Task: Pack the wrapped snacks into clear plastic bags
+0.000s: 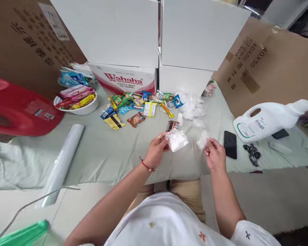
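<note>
Between the fingers of my left hand (157,150) is a flat, crinkled clear plastic packet (177,140). My right hand (216,153) pinches a small crumpled clear plastic bag (202,139), a short gap away from the packet. Just beyond my left hand lies a brown snack packet (172,125), partly covered by the clear packet. A heap of crumpled clear plastic bags (191,106) rests farther back. To its left spread several wrapped snacks, among them a yellow and white packet (150,109) and a brown one (136,120).
A white bowl of snacks (86,106), a red jug (23,107) and a plastic roll (64,157) are on the left. White boxes (190,34) and a Wahaba carton (125,79) stand behind. On the right are a white bottle (265,121), a black phone (230,145) and keys (252,153).
</note>
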